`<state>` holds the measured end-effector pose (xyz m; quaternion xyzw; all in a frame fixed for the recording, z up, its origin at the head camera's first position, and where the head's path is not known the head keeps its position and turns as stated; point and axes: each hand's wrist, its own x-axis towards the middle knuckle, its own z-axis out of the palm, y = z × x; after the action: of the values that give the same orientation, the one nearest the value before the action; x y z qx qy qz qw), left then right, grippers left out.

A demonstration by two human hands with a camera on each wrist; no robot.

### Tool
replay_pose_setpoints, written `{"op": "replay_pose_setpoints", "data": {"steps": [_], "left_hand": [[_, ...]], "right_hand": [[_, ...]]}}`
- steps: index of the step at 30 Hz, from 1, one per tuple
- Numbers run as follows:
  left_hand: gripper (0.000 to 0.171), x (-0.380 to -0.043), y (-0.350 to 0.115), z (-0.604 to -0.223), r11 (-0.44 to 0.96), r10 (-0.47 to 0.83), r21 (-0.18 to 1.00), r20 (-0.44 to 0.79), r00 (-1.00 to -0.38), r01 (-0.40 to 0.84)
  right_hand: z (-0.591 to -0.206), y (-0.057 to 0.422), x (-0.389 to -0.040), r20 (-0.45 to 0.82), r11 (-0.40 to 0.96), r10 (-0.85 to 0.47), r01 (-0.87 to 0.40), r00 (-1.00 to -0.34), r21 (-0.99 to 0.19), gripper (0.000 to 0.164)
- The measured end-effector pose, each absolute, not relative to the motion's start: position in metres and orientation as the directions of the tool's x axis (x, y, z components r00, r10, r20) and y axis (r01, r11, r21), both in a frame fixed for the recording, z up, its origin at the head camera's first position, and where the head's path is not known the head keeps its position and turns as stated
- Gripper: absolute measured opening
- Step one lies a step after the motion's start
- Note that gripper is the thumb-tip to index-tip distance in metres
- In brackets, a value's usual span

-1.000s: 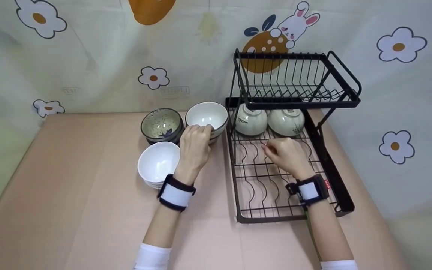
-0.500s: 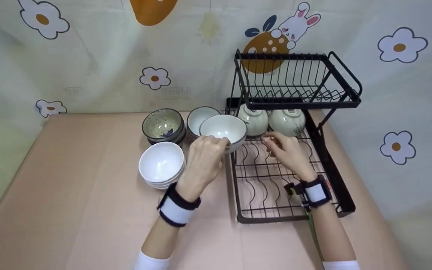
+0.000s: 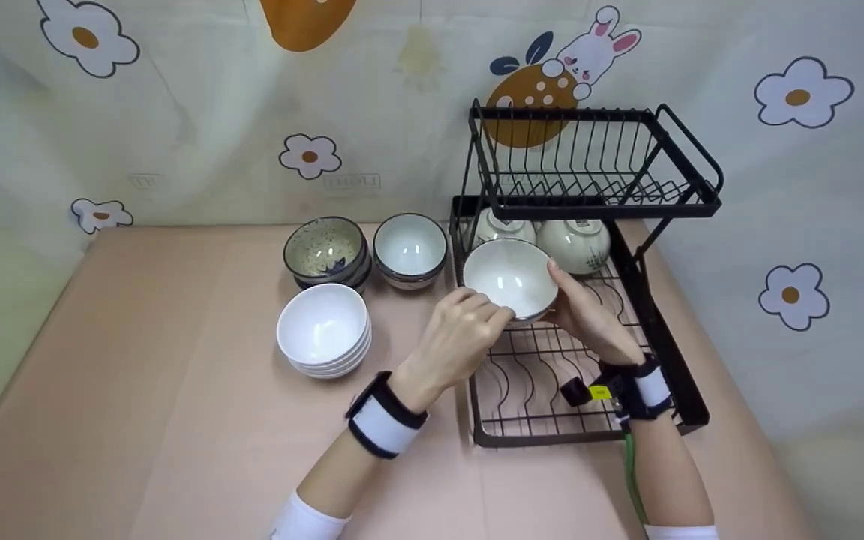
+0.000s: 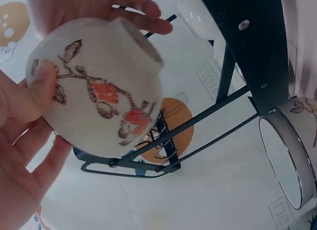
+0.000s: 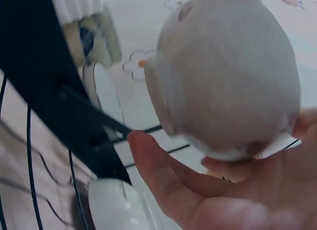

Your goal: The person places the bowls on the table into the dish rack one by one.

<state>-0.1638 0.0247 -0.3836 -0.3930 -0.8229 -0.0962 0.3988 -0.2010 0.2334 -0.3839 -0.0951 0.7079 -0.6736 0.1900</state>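
A white bowl (image 3: pixel 508 277) with a dark rim is held above the lower tier of the black dish rack (image 3: pixel 678 367). Red and brown plant prints show on its outside in the left wrist view (image 4: pixel 106 91). My left hand (image 3: pixel 458 337) pinches the near left rim between thumb and fingers. On the other side my right hand (image 3: pixel 593 322) has its thumb at the rim and its fingers under the wall; the right wrist view shows its index finger stretched beside the bowl's foot. Two pale bowls, left (image 3: pixel 503 227) and right (image 3: pixel 574 245), sit upside down at the rack's back.
Left of the rack stand a pale dark-rimmed bowl stack (image 3: pixel 410 247), a speckled dark bowl stack (image 3: pixel 325 251) and a stack of several white bowls (image 3: pixel 323 326). The rack's upper tier (image 3: pixel 604 206) overhangs the back of the lower one.
My left hand has lifted the bowl off its stack and carried it right, over the rack. My right hand has opened from a loose curl and now holds the bowl's right side.
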Motion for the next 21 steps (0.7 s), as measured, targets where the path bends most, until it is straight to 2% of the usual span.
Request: {"op": "replay_pose_setpoints", "data": {"steps": [2,5,13,17,21], "left_hand": [[0.012,-0.164,0.028,-0.386,0.663,0.577,-0.171,0.738,-0.351,0.729],[0.014,-0.165,0.031,-0.389,0.662,0.584,-0.181,0.733,-0.349,0.727],[0.021,-0.165,0.036,-0.394,0.664,0.617,-0.150,0.663,-0.424,0.732],[0.026,-0.165,0.035,-0.394,0.702,0.586,-0.073,0.624,-0.517,0.708],[0.043,-0.166,0.031,-0.397,0.807,0.458,0.057,0.569,-0.683,0.588]], "right_hand": [[-0.385,0.232,-0.201,-0.143,-0.007,-0.394,0.159,-0.908,-0.987,0.062],[-0.386,0.231,-0.201,-0.140,-0.086,-0.373,0.185,-0.917,-0.979,0.058],[-0.391,0.227,-0.202,-0.141,-0.051,-0.238,0.157,-0.961,-0.986,0.053],[-0.395,0.225,-0.204,-0.098,0.022,-0.154,0.096,-0.983,-0.995,0.047],[-0.399,0.224,-0.207,-0.009,0.224,-0.083,-0.010,-0.997,-0.975,0.044]]}}
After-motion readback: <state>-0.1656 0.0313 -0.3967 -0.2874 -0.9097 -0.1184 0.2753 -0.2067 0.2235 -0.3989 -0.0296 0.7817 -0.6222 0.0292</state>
